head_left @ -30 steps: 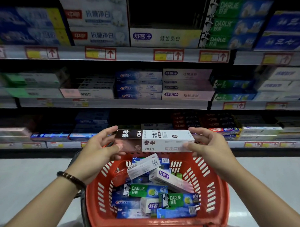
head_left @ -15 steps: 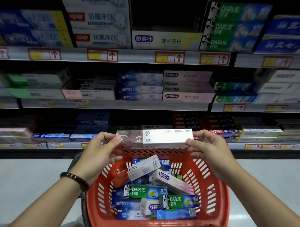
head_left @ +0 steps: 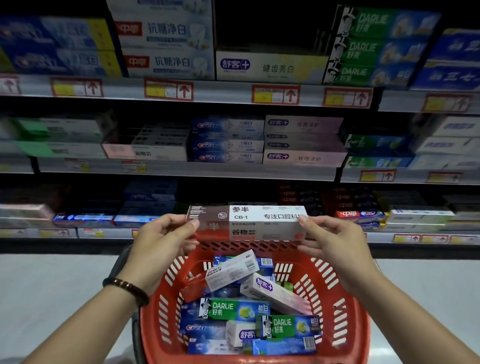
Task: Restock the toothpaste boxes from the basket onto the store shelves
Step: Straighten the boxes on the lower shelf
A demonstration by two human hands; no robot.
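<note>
Toothpaste box [head_left: 248, 223], brown at its left end and white along the rest, printed "CB-1", lies level in the air between our two hands, just above the far rim of the red basket [head_left: 358, 335] and in front of the lowest shelf [head_left: 422, 238]. Our left hand [head_left: 160, 241] pinches the brown end, with the thumb on the near face and the other fingers [head_left: 175, 219] curled round behind it. Our right hand [head_left: 332, 245] pinches the white end, its fingers closed on the top and bottom of that end. A dark beaded bracelet [head_left: 126, 288] sits on our left wrist. Below the held box, the basket carries a loose pile of more boxes: two green Darlie boxes [head_left: 234, 309] lying flat, a white and pink box [head_left: 273, 292] tilted across them, a white box with a barcode [head_left: 233, 268] leaning on top, and blue boxes [head_left: 209, 327] underneath. On the middle shelf [head_left: 185, 169], left of centre, stands a stack of brown and white boxes [head_left: 153, 151] with similar printing, touching a stack of blue ones [head_left: 226, 143] on its right. Red and yellow price tags [head_left: 168, 90] line the upper shelf edge. The basket stands over a pale floor [head_left: 39, 283].
</note>
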